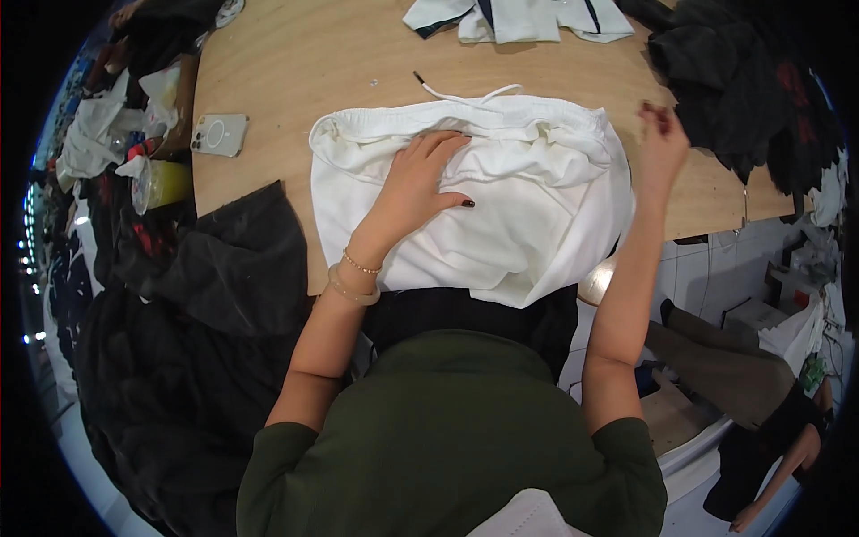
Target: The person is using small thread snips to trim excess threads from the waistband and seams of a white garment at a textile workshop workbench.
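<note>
White drawstring trousers or shorts (537,224) lie bunched at the table's near edge, elastic waistband away from me. From that waistband a white drawstring (474,98) with a dark tip runs out onto the wood. My left hand (425,179) rests flat on the cloth just below the waistband, thumb and fingers spread. To the right of the garment, my right hand (664,139) is raised apart from it, with its fingers curled together. The fingertips are slightly smeared, and whatever they may pinch is too small to make out.
A phone (219,135) lies on the wooden table (295,63) at left, near a cup of yellow drink (165,185). Dark cloth (242,259) hangs over the left edge; more dark garments (716,80) heap at right. White garments (519,20) lie at the far edge. Another person (734,367) is at lower right.
</note>
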`<state>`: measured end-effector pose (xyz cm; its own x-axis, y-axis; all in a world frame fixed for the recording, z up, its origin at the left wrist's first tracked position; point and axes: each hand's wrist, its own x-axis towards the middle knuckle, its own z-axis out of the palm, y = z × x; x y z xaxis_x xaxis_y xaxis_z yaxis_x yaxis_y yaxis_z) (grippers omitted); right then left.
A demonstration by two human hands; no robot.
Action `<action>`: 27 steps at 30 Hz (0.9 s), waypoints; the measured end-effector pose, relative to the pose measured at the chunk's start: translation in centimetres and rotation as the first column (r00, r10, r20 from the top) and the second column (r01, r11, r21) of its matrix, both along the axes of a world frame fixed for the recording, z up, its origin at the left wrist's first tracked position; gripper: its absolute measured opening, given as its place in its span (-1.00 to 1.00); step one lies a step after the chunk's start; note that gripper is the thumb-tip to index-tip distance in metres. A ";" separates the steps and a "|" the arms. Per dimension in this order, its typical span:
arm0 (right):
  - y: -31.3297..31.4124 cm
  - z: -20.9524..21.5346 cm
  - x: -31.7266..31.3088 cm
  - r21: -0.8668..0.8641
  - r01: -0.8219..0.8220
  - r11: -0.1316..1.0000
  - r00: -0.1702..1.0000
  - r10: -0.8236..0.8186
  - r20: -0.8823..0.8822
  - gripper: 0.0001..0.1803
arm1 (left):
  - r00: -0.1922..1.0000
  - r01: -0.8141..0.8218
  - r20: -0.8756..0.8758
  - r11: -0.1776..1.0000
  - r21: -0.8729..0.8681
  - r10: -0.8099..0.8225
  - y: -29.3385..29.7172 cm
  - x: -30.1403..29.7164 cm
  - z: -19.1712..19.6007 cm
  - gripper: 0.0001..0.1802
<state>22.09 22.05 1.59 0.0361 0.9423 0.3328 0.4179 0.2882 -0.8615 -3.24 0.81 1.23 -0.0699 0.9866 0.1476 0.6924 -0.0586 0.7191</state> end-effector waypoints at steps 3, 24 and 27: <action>0.1 1.0 2.1 -0.132 0.058 0.990 0.984 -0.079 -0.163 -0.84 | 0.998 0.017 0.057 0.999 -0.029 -0.015 0.1 -0.3 -0.2 -0.30; -9.5 -0.7 -4.9 -0.485 -0.442 0.755 0.867 0.497 -0.016 -0.73 | 0.946 -0.102 -0.247 0.916 0.387 0.210 7.4 -3.1 -0.9 -0.62; -9.5 -1.0 -4.5 -0.483 -0.452 0.750 0.857 0.515 -0.003 -0.67 | 0.778 -0.457 -0.055 0.623 0.635 0.626 7.2 -10.2 1.9 -0.70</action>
